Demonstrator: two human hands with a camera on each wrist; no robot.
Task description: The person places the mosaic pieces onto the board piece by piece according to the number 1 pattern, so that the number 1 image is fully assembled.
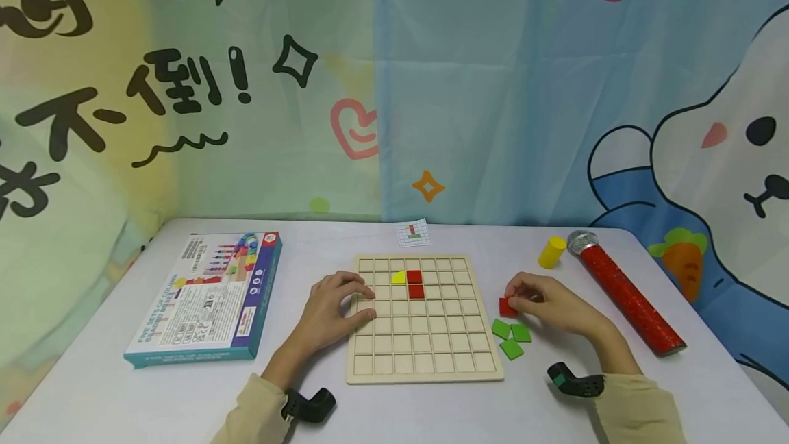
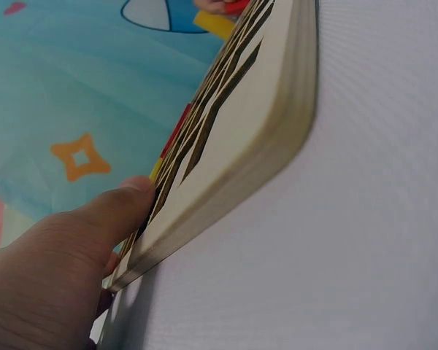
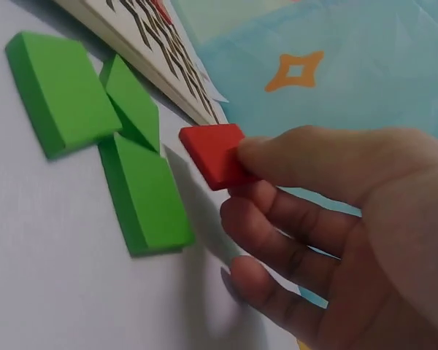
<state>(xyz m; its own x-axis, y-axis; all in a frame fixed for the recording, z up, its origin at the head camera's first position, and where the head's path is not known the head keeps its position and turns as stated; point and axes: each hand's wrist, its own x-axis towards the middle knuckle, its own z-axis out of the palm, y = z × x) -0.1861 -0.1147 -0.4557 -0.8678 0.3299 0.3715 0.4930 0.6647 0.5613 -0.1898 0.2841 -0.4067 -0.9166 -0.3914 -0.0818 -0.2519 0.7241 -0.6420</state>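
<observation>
A light wooden grid board lies on the table with a yellow tile in one cell. To its right is a red tile, and another red tile sits directly below that one. My left hand holds the board's left edge, its thumb on the top face. Right of the board, my right hand pinches a square red tile between thumb and fingers. Close to that hand lie several green tiles.
A boxed set lies at the left. Behind the board is a small card with a printed grid pattern. At the right are a yellow cylinder and a red microphone-like stick. A printed curtain hangs behind the table.
</observation>
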